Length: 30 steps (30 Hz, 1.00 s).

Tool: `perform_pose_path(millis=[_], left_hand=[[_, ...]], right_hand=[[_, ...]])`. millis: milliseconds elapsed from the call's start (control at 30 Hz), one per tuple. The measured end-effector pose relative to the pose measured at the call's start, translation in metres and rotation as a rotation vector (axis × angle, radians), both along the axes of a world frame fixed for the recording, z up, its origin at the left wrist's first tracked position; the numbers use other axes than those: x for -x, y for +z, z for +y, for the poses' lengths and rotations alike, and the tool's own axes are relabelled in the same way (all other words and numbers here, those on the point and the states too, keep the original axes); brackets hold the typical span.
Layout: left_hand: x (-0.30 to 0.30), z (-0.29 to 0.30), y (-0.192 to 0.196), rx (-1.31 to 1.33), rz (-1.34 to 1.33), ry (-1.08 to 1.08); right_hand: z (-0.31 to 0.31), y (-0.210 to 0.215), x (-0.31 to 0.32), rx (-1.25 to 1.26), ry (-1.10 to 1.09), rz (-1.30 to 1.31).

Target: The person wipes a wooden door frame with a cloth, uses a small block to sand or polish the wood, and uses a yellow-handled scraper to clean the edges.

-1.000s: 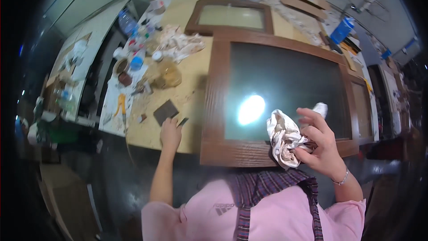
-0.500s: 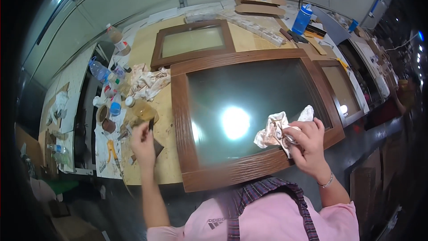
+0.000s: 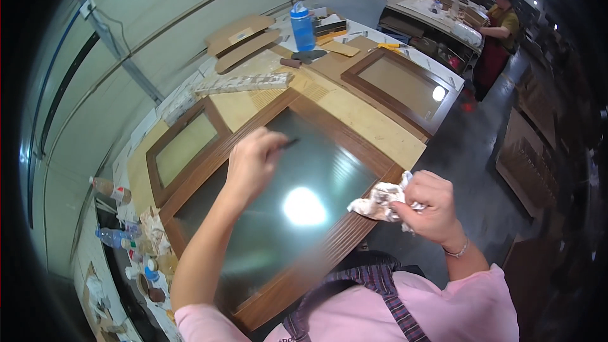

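Note:
In front of me lies a large brown wooden frame [image 3: 269, 303] with a glass pane [image 3: 253, 247] that reflects a bright light. Over the far part of the pane is my left hand [image 3: 253, 159], its fingers closed on a small dark strip [image 3: 290, 144], partly covered and blurred. My right hand [image 3: 432, 208] grips a crumpled, brown-stained white rag [image 3: 379, 201] at the frame's right corner. Whether the rag touches the wood, I cannot tell.
A smaller framed pane [image 3: 218, 117] lies beyond at left, another [image 3: 358, 75] at far right. A blue bottle [image 3: 303, 30] stands at the back near folded cardboard [image 3: 237, 33]. Several bottles crowd the left edge. At back right a person [image 3: 497, 44] stands at another table.
The view has turned to the right. My left hand has gone from beside the bottles to over the pane, with the dark strip. My right hand and rag have shifted to the frame's right corner.

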<state>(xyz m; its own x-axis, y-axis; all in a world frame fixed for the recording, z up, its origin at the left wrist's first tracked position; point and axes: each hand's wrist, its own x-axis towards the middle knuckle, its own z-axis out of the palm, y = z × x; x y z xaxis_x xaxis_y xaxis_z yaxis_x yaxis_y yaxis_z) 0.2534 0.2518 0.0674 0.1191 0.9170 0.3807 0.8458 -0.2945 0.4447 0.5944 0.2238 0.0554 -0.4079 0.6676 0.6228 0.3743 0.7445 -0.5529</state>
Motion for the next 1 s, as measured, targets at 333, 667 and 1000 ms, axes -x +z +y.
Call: perform_pose_path(millis=[333, 667, 1000], left_hand=[[-0.028, 0.100, -0.041, -0.173, 0.094, -0.055], [-0.048, 0.096, -0.032, -0.157, 0.129, -0.089], [-0.034, 0.105, -0.027, -0.086, 0.138, 0.110]], right_hand=[[0.021, -0.072, -0.084, 0.275, -0.249, -0.039], [0.078, -0.111, -0.083, 0.329, -0.174, -0.127], [0.087, -0.122, -0.073, 0.322, -0.086, -0.147]])
